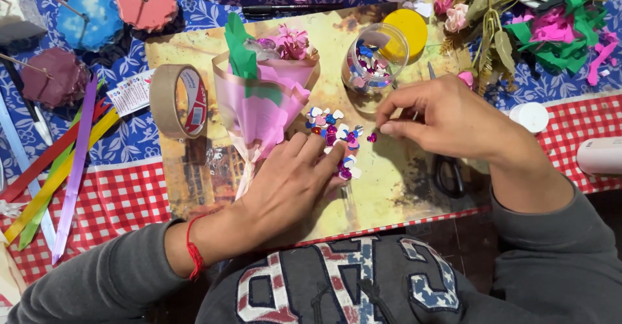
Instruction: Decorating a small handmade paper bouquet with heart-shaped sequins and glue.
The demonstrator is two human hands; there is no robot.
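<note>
Right hand (pixel 447 116) seemingly pinches small gem (pixel 372 137).

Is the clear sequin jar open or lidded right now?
Open. The clear jar lies tipped on the board with its mouth uncovered; the yellow lid lies apart behind it. Some sequins remain inside, and more heart sequins are scattered by the hands.

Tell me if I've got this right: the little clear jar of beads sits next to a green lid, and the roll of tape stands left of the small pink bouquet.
Not quite: the lid beside the clear jar is yellow, not green, as the head view shows. The rest holds: the roll of tape stands left of the small pink bouquet.
</note>
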